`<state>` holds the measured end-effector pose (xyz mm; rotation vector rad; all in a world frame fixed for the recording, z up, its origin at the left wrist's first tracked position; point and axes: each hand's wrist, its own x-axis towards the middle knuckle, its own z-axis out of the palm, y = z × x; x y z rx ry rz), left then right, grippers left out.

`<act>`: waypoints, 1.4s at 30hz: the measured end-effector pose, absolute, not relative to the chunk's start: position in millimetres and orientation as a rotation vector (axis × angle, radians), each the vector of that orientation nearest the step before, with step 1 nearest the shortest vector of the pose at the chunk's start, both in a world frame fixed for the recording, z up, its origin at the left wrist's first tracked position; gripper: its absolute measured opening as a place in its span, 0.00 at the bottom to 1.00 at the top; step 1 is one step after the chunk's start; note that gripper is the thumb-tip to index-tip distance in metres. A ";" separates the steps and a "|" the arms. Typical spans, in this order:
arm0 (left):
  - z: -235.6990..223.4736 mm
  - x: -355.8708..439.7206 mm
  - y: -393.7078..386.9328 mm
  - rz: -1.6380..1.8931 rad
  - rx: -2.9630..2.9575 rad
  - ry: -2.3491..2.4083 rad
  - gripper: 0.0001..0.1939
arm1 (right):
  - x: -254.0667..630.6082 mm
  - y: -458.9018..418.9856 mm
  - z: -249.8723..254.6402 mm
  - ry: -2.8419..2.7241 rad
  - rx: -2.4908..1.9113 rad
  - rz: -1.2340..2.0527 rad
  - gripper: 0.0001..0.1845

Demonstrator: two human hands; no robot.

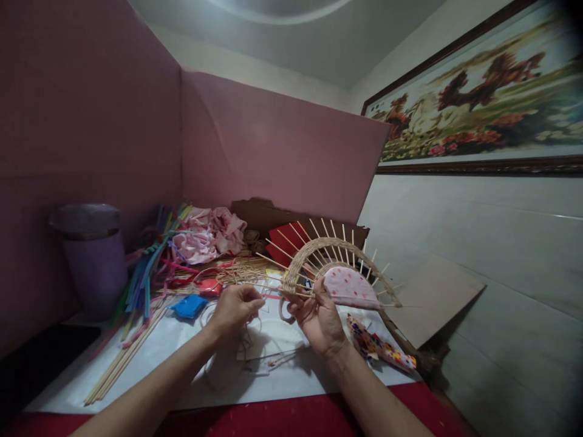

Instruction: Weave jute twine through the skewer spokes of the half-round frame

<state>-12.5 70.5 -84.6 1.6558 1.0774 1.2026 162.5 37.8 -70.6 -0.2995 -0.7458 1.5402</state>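
Note:
My right hand (321, 318) grips a half-round woven piece by its lower left corner. Thin wooden sticks fan out from this piece, with a band of tan twine weaving (314, 247) across them and a pink, red-dotted cloth half-circle (348, 286) at its centre. To the left of it, my left hand (237, 311) is closed in a pinch on a strand of twine (246, 343), whose loose loops hang below over the table. The exact grip between the left fingertips is too small to see clearly.
A purple bin (95, 261) stands at the left, beside colourful pipe cleaners (148, 267) and wooden sticks (130, 352). Behind are crumpled pink cloth (200, 237), a blue packet (189, 306) and a red packet (210, 287). Flowered cloth (380, 346) lies at the right edge.

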 end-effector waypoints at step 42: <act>-77.0 15.1 35.9 1.436 1.327 0.816 0.12 | 150.4 30.0 -70.5 -0.729 -0.251 1.613 0.20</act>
